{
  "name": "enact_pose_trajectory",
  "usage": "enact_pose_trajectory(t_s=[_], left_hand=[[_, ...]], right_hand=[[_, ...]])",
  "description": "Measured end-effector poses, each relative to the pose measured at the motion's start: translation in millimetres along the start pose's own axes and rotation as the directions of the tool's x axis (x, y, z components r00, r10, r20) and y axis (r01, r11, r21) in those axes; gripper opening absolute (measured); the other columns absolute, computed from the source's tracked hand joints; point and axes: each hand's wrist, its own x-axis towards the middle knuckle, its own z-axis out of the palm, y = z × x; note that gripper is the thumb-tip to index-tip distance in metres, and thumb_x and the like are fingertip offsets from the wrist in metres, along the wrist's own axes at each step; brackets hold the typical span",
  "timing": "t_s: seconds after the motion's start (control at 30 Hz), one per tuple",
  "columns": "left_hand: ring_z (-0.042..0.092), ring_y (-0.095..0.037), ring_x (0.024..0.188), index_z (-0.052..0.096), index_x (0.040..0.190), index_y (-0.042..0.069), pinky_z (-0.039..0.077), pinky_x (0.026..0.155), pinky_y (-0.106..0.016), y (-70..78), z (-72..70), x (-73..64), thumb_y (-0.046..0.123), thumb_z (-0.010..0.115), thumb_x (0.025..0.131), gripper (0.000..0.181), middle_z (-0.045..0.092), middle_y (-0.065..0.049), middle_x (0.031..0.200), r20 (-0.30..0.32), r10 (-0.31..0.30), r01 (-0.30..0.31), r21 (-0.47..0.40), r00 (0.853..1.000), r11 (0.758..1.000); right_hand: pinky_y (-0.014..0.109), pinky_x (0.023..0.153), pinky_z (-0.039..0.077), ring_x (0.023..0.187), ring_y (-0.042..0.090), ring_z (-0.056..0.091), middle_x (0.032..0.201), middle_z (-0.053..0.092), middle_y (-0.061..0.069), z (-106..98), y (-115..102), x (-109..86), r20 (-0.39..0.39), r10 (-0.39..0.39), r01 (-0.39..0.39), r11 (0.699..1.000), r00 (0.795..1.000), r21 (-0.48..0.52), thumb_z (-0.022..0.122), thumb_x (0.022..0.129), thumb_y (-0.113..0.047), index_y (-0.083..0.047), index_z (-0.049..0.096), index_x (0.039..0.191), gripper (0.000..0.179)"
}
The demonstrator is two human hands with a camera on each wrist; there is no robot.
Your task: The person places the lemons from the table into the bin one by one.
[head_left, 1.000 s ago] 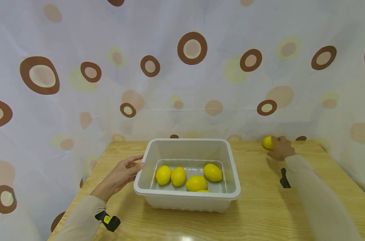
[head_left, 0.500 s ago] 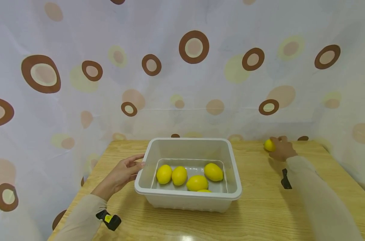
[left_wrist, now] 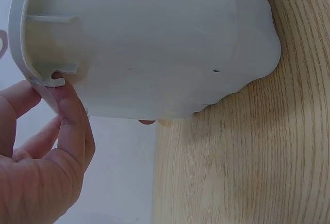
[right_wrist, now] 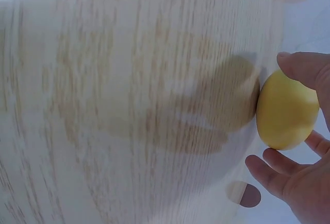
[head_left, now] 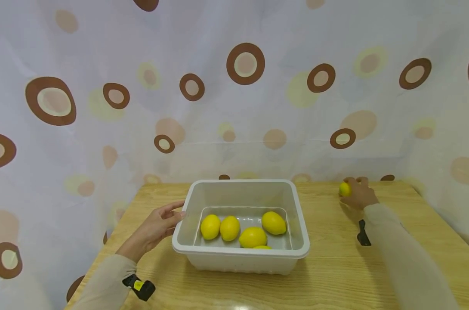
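Note:
A pale grey plastic tub (head_left: 240, 260) stands on the wooden table with several yellow lemons inside, among them one lemon (head_left: 273, 222) near its right wall. At the tub's left side my left hand (head_left: 155, 228) pinches the rim, with bent fingers hooked under the lip (left_wrist: 23, 44) in the left wrist view. Far to the right, near the table's back edge, my right hand (head_left: 359, 193) holds another lemon (right_wrist: 287, 109) between thumb and fingers. The lemon is right at the table surface, and in the head view the hand covers part of it.
The wooden table (head_left: 327, 275) runs back to a patterned curtain (head_left: 242, 107), which also hangs along the left and right sides. Each sleeve carries a black wrist device, such as the left one (head_left: 143, 289).
The lemon in my right hand has shifted slightly toward me and turned, so a greenish patch shows. My left hand and the tub stay in place.

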Motion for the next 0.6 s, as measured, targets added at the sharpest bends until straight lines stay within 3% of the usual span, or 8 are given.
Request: enact_pose_trajectory(t_s=[0.4,0.6], left_hand=[[0.063,-0.018,0.101,0.032,0.148,0.003,0.053,0.089,-0.036,-0.6,0.5,-1.4,0.025,0.059,0.097,0.062,0.063,-0.014,0.114,-0.005,0.015,-0.015,0.010,1.000,1.000],[0.063,-0.017,0.100,0.032,0.149,0.003,0.053,0.089,-0.035,-0.1,1.9,-2.6,0.025,0.059,0.097,0.062,0.063,-0.011,0.112,-0.005,0.012,-0.012,0.001,1.000,1.000]], right_hand=[[0.063,0.073,0.047,0.095,0.067,0.042,0.138,0.013,0.043,3,1,-2.8,0.000,0.007,-0.007,1.000,1.000,0.018,0.065,0.087,-0.044,0.003,0.034,0.141,0.078],[0.060,0.076,0.046,0.096,0.057,0.049,0.136,0.017,0.043,9,11,-2.3,-0.029,-0.019,0.019,1.000,0.999,0.013,0.067,0.088,-0.037,0.007,0.035,0.134,0.071]])
